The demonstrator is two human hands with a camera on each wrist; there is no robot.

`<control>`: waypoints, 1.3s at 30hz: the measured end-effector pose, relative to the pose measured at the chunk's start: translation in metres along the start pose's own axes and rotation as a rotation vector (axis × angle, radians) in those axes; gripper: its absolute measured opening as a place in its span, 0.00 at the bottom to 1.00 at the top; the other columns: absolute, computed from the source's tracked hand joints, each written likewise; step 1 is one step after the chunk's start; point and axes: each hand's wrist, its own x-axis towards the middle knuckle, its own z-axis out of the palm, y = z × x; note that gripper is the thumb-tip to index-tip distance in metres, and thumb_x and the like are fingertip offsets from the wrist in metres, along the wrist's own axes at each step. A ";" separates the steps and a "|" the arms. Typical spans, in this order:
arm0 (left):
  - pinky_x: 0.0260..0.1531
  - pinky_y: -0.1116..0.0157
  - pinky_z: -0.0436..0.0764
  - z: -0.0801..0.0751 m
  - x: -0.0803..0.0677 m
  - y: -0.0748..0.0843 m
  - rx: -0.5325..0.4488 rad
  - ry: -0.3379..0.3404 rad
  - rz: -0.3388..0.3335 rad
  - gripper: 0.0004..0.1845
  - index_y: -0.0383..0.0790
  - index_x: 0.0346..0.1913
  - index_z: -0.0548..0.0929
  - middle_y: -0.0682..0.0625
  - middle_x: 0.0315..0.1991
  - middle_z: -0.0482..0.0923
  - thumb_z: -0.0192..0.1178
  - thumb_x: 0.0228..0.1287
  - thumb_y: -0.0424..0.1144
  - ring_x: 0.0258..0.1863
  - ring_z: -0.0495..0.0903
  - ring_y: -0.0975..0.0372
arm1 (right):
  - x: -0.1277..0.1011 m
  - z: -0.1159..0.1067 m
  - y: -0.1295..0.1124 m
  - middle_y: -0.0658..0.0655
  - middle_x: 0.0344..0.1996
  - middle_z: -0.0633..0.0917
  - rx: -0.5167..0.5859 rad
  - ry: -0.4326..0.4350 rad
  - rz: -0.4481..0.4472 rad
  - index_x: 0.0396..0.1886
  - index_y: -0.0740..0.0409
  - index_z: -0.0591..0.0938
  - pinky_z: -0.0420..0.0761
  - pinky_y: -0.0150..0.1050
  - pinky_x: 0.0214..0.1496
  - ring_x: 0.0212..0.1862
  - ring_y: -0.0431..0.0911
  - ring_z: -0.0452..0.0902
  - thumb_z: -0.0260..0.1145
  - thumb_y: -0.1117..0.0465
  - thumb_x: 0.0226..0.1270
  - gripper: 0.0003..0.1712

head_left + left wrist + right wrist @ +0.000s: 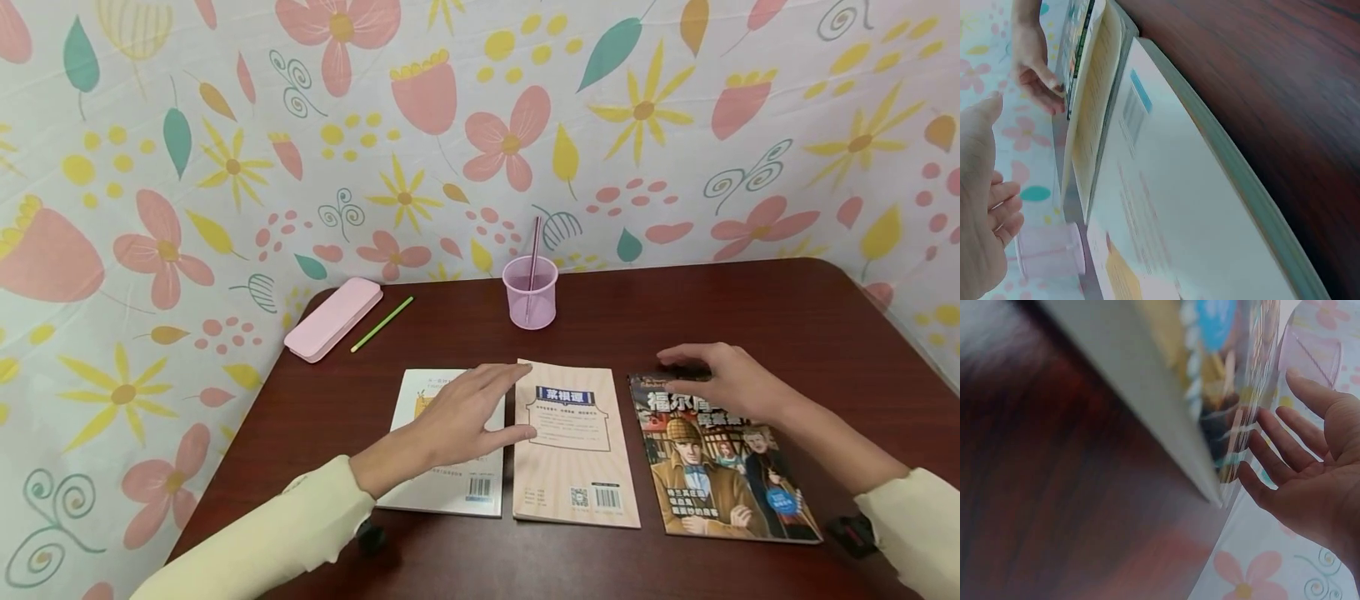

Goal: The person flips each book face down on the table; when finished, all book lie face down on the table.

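Three books lie in a row across the table. My left hand (472, 412), its fingers extended and holding nothing, is over the white book (450, 496) with its fingertips at the left edge of the beige book (577, 475). The left wrist view shows the white book (1172, 187) up close, its barcode visible, and the beige book's pages (1099, 94) slightly parted beyond it. My right hand (723, 383) hovers near the top of the colourful comic-style book (720, 483). In the right wrist view that hand (1310, 450) has loosely spread fingers beside the glossy cover (1229, 394).
Toward the back left are a pink pencil case (335, 321) and a green pencil (382, 325). A pink mesh pen cup (531, 304) holding a pencil stands at the back middle. Flower-patterned cloth (450, 167) hangs behind the dark wooden table (712, 308).
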 end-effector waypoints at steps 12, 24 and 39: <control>0.79 0.57 0.61 0.031 0.030 0.052 -0.041 -0.114 0.070 0.52 0.37 0.85 0.55 0.45 0.83 0.59 0.56 0.74 0.70 0.81 0.59 0.58 | -0.020 -0.011 0.019 0.74 0.61 0.83 -0.032 0.036 0.056 0.66 0.66 0.82 0.75 0.40 0.29 0.29 0.50 0.80 0.74 0.57 0.74 0.27; 0.77 0.68 0.59 0.068 0.044 0.115 0.087 -0.247 0.096 0.57 0.37 0.86 0.52 0.48 0.84 0.57 0.49 0.70 0.78 0.81 0.58 0.62 | -0.030 -0.015 0.032 0.75 0.61 0.83 -0.082 0.082 0.068 0.66 0.65 0.83 0.70 0.37 0.33 0.30 0.42 0.73 0.73 0.57 0.75 0.26; 0.77 0.63 0.61 0.088 0.041 0.138 0.279 -0.205 0.073 0.58 0.38 0.85 0.57 0.48 0.82 0.62 0.46 0.68 0.81 0.82 0.58 0.58 | -0.048 -0.023 0.047 0.79 0.62 0.80 -0.126 0.115 0.097 0.67 0.67 0.82 0.67 0.37 0.31 0.30 0.41 0.70 0.75 0.59 0.73 0.28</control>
